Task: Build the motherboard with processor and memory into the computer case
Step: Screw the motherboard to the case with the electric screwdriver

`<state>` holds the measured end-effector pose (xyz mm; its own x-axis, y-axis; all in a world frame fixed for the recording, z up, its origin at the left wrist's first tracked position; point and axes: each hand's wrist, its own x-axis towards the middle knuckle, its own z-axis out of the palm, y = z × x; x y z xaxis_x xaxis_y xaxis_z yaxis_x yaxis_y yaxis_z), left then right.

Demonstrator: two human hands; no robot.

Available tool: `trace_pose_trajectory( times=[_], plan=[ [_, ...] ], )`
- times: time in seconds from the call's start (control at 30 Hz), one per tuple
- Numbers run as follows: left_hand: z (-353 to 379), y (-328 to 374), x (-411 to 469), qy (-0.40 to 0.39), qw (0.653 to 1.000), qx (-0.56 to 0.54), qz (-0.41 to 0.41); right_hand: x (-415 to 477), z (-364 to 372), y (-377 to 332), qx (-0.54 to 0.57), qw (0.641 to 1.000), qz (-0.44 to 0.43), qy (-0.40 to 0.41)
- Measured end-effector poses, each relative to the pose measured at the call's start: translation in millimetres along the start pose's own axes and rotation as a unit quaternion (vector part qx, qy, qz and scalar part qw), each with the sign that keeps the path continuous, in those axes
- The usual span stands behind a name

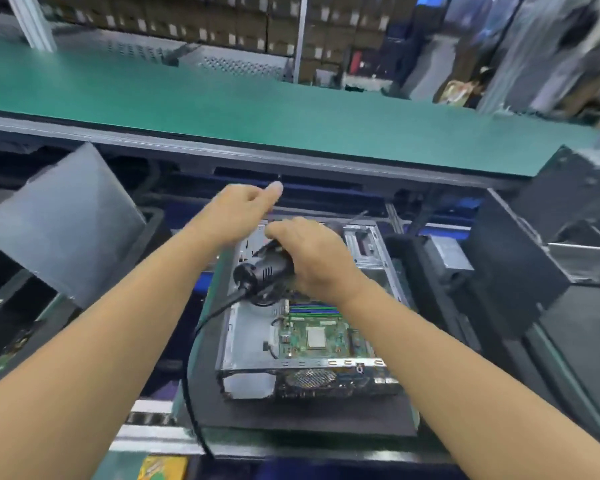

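Observation:
An open metal computer case [229, 327] lies on a black mat [291, 417] in front of me. Inside it sits the green motherboard [340, 336] with a square processor [316, 337] and memory slots [312, 310] above it. My right hand [312, 254] grips a black electric screwdriver [264, 268] over the far left part of the case; its cable [191, 358] trails down to the left. My left hand [238, 209] hovers over the case's far edge with the fingers loosely curled and the thumb out. I cannot see anything in it. The screwdriver's tip is hidden.
A grey panel [63, 223] leans at the left. Black cases [520, 271] stand at the right of the line. A green bench top [222, 102] runs across behind the conveyor rail [153, 140]. Stacked boxes [222, 26] fill the background shelves.

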<state>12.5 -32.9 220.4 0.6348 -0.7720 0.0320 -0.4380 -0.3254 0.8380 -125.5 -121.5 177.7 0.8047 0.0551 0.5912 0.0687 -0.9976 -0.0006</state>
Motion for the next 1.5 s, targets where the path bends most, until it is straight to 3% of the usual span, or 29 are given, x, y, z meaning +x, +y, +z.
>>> trace_pose_trajectory(
  times=[0.07,0.1,0.17,0.27,0.37,0.43,0.53,0.6,0.73,0.8,1.1,1.2,1.27,1.33,1.5],
  plan=[
    [0.7,25.2,-9.1,0.125,0.983,-0.059,0.12,0.1,-17.0,23.5,-0.018,0.995,0.095,-0.018],
    [3.6,41.9,-19.3,0.14,0.97,-0.089,0.179,0.0,-26.3,34.8,-0.035,0.991,0.128,-0.019],
    [17.9,74.0,-42.9,0.036,0.953,-0.123,0.275,-5.0,-39.0,55.9,-0.029,0.983,0.173,-0.06],
    [60.7,103.2,-56.8,-0.18,0.921,0.024,0.344,-19.1,-50.6,95.5,0.067,0.973,0.2,-0.088],
    [124.2,105.6,-42.1,-0.346,0.89,0.171,0.245,-39.2,-63.3,123.0,0.124,0.951,0.234,-0.16],
    [174.1,94.3,-26.8,-0.396,0.873,0.215,0.185,-50.7,-71.4,137.2,0.167,0.943,0.24,-0.157],
    [235.1,72.1,-10.0,-0.387,0.881,0.226,0.154,-73.4,-77.5,158.0,0.232,0.933,0.239,-0.135],
    [271.4,61.3,-4.3,-0.395,0.895,0.173,0.115,-94.7,-82.4,175.1,0.273,0.922,0.25,-0.113],
    [330.8,49.7,-6.9,-0.436,0.899,0.007,-0.035,-133.4,-94.4,199.4,0.315,0.901,0.289,-0.073],
    [358.3,43.3,-11.9,-0.442,0.891,-0.022,-0.1,-151.6,-98.2,210.5,0.325,0.89,0.315,-0.057],
    [468.1,-0.7,-57.5,-0.33,0.922,0.146,-0.14,-212.7,-90.5,233.0,0.361,0.856,0.368,-0.041],
    [481.6,-22.0,-63.7,-0.293,0.919,0.24,-0.107,-228.8,-81.6,234.2,0.393,0.835,0.385,-0.013],
    [487.5,-35.3,-62.4,-0.275,0.895,0.35,0.029,-239.2,-77.2,235.9,0.408,0.822,0.396,0.01],
    [492.6,-43.6,-60.9,-0.263,0.847,0.44,0.141,-249.7,-74.0,238.6,0.413,0.815,0.406,0.03],
    [514.0,-50.2,-51.0,-0.255,0.789,0.531,0.175,-266.5,-69.8,246.0,0.403,0.811,0.419,0.062]
  ],
)
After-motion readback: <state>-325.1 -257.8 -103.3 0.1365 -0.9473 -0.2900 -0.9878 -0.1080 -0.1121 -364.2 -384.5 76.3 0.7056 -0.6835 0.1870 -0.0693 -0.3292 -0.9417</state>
